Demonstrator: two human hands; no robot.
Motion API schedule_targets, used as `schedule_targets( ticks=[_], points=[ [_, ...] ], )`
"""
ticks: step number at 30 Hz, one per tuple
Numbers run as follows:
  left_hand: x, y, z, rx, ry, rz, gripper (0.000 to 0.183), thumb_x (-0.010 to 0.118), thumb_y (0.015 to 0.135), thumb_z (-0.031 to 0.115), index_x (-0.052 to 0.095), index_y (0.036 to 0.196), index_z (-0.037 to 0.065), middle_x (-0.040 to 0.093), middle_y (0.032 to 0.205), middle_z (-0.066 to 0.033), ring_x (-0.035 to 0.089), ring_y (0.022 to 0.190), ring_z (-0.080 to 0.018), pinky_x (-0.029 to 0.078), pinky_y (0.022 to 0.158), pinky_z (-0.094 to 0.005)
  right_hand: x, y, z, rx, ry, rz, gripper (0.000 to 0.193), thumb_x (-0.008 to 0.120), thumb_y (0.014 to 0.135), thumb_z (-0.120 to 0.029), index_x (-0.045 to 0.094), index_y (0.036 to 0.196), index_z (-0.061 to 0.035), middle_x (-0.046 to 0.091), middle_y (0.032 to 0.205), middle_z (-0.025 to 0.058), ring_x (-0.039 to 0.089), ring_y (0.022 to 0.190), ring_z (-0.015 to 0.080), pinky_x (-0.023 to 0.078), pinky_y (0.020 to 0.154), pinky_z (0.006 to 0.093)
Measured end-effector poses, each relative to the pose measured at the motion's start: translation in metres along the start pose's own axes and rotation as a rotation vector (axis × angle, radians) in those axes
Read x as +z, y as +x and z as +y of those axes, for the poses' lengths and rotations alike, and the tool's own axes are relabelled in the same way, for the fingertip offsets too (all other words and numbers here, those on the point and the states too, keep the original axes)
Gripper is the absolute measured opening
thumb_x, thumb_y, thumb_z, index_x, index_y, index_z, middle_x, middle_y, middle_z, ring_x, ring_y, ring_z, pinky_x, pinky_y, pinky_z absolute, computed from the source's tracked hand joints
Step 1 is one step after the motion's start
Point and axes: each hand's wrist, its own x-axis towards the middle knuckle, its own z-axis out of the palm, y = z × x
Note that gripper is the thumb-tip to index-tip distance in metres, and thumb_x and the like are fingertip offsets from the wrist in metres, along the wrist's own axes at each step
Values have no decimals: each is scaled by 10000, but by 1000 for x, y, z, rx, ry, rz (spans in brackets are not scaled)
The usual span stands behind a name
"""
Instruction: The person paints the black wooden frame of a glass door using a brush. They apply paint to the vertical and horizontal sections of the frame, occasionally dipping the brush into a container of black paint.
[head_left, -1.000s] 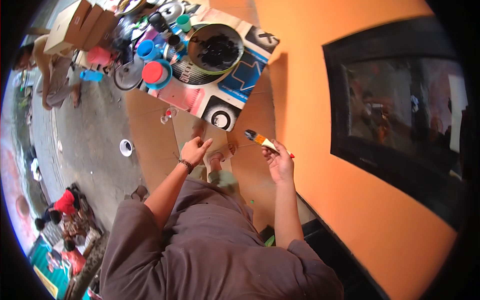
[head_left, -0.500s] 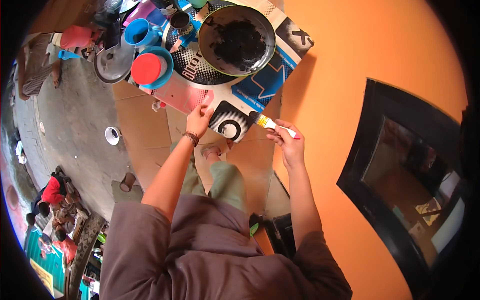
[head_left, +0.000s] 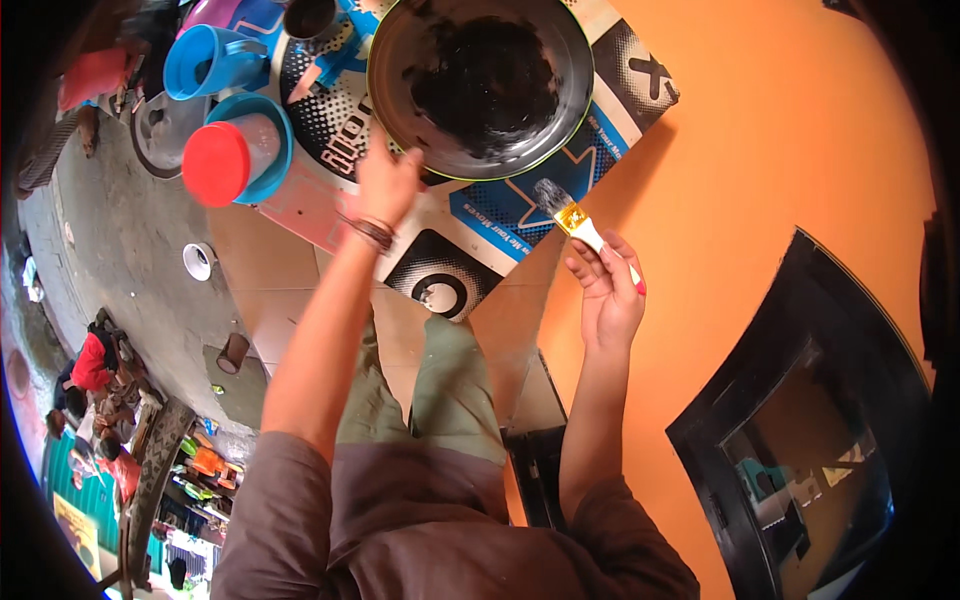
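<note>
My right hand grips a paintbrush by its white handle. Its dark, smeared bristles point up and left, apart from the black pan. This wide round pan has a green rim and a glossy black, wet-looking coating inside. At its near left edge is my left hand, thumb and fingers apart, the tips at the rim; whether they press on it is hard to see. A printed cardboard tabletop lies under the pan. Left of my left hand, a red-lidded jar leans in a blue bowl.
A blue mug and a dark cup stand at the back left. An orange wall rises close on the right, with a black-framed panel. On the floor are a white round container and a brown cup. People sit far left.
My left hand has moved from the tabletop's near edge up to the pan's rim. The brush, still in my right hand, now tilts more upright. The view has shifted, and the pan looks nearer.
</note>
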Motion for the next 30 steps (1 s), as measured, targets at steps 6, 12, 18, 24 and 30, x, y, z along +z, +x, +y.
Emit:
schedule_targets(
  ticks=[6,12,18,24,30],
  points=[
    [-46,51,70,400,591,285,624,672,841,260,397,1382,116,675,863,-187,662,719,-314,504,687,-346,-42,-10,-1,39,54,-25,260,490,912,-85,498,1141,36,599,1083,204,624,994,281,550,783,364],
    [-23,-30,5,80,279,305,521,612,878,229,451,1302,-28,645,703,-157,646,618,-203,501,565,-325,-31,-1,6,-14,-163,-96,217,521,892,-19,535,1075,98,600,1109,212,627,971,274,552,786,341],
    [1,-45,2,26,-158,217,413,519,931,91,453,1330,2,639,788,-89,598,588,-116,478,526,-240,22,42,19,-521,-594,-339,149,613,852,-10,646,986,48,636,1097,158,617,996,219,475,864,296],
    [-32,-25,-1,150,-72,370,440,607,899,176,486,1282,-2,651,730,-77,583,574,-91,468,504,-248,37,69,18,-485,-591,-336,153,631,850,-40,653,981,36,640,1089,149,606,1003,199,456,891,300],
    [9,-81,-33,-179,-324,129,473,551,945,185,398,1350,-5,633,829,-93,613,659,-110,493,609,-233,44,63,18,-286,-429,-240,167,621,856,-30,649,1009,31,635,1096,140,607,997,196,454,903,305]
  ],
)
